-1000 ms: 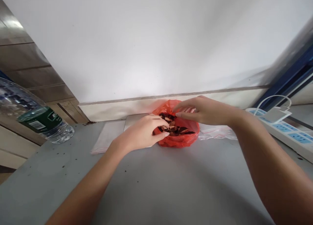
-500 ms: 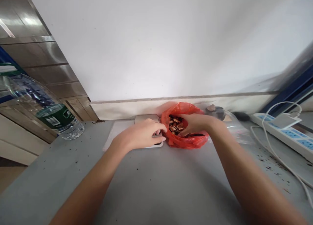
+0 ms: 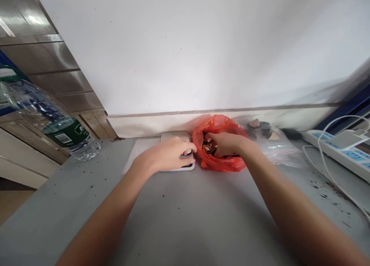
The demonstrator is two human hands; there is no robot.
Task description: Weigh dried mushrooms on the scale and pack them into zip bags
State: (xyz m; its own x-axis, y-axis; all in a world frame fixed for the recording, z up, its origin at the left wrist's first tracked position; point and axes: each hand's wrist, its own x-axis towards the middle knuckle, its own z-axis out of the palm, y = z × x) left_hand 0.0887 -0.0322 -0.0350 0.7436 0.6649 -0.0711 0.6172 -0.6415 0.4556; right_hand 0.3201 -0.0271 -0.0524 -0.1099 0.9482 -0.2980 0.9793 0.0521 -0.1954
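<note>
Gray tabletop point(image 3: 185, 227), white wall point(image 3: 187, 58) behind: the left hand point(image 3: 171, 153) curves, gap showing, beside a red bag point(image 3: 221, 165); the right hand point(image 3: 227, 143) dips among brown pieces point(image 3: 207, 146) inside, grip unclear

I log the bag point(image 3: 222, 165) as translucent red, the pieces point(image 3: 208, 147) in it dark brown and tan. Tabletop point(image 3: 187, 227): grey with dark specks. Bottle label point(image 3: 68, 132): green, with a black-striped white barcode point(image 3: 63, 138). Power strip point(image 3: 338, 157): white, light-blue socket panels point(image 3: 353, 155). Wall point(image 3: 187, 58): white.

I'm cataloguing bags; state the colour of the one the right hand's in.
The bag is red; head view.
</note>
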